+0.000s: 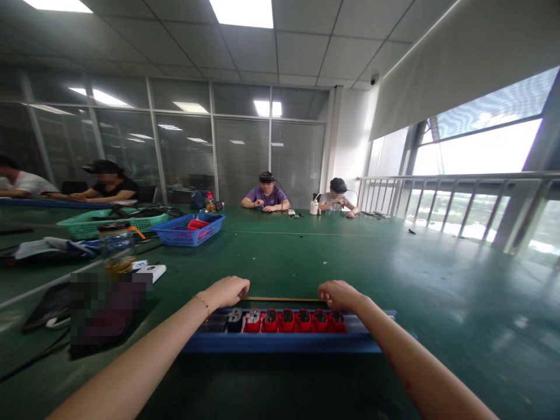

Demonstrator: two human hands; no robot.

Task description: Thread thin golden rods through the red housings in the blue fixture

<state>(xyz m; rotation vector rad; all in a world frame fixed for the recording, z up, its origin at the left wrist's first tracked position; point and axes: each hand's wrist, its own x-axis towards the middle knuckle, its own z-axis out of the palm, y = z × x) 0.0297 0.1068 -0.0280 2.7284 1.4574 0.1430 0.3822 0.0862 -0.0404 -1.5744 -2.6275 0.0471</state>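
A thin yellowish strip (284, 299) runs between my two hands, just beyond a long blue tray (289, 343). My left hand (230, 290) has its fingers closed on the strip's left end. At the other end, my right hand (340, 293) grips it with bent fingers. Inside the tray stands a row of several red blocks (287, 322) with dark tops; one near the left has a lighter top. A black block (235, 321) sits at the left of that row.
To the left are a blue basket (186, 233) with red pieces, a green basket (74, 224), a jar (117, 248), a white device (153, 272) and a dark pouch (109, 318). Several people sit across the table (394, 268) and at the far left.
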